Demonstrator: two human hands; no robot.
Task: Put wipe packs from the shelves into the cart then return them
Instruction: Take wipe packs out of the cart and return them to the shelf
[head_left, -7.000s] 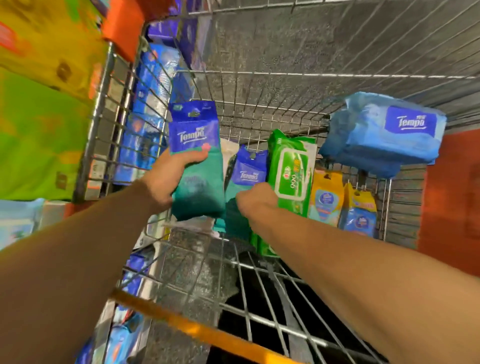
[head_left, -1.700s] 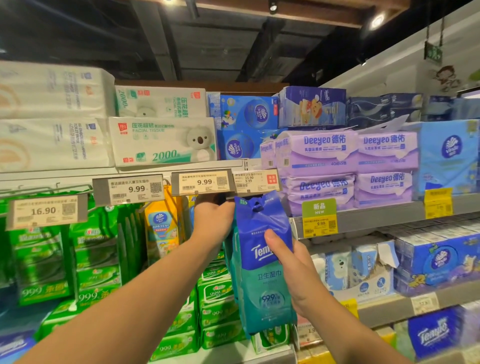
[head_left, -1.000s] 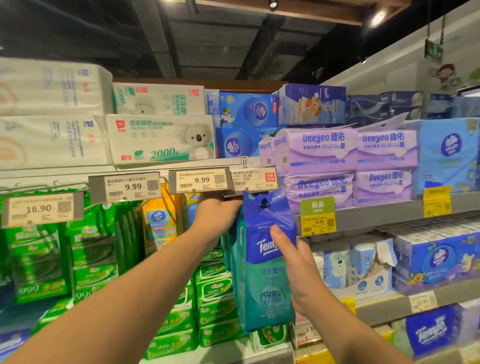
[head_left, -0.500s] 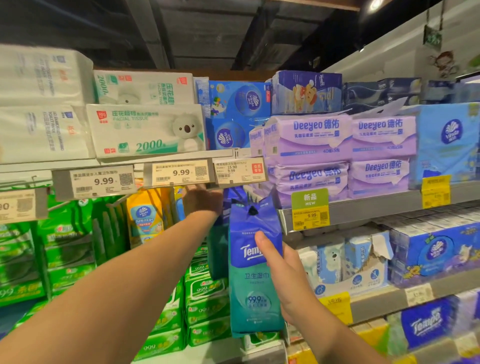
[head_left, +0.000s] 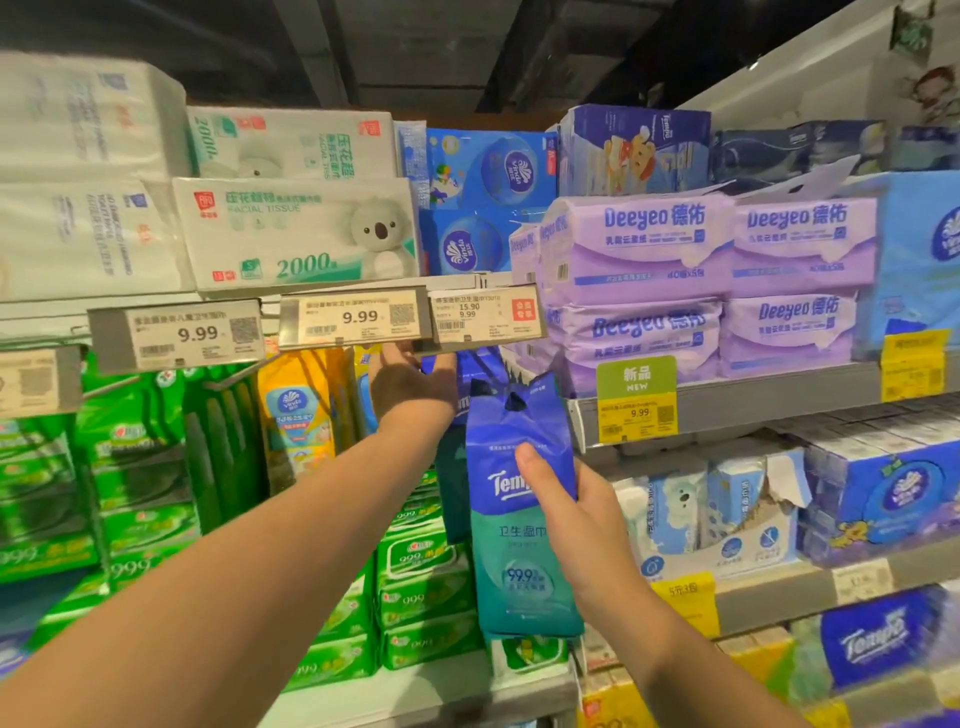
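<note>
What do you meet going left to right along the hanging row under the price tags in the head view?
Green wipe packs → orange Vinda pack → left hand → blue-and-teal Tempo wipe pack held by the right hand.

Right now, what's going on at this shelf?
A person is putting wipes back on the display. The right hand holds a blue and teal Tempo wet wipe pack upright in front of the hanging rows, not yet on a hook. The left hand reaches up under the 9.99 price tag, among the hanging packs; what its fingers hold is hidden.
</note>
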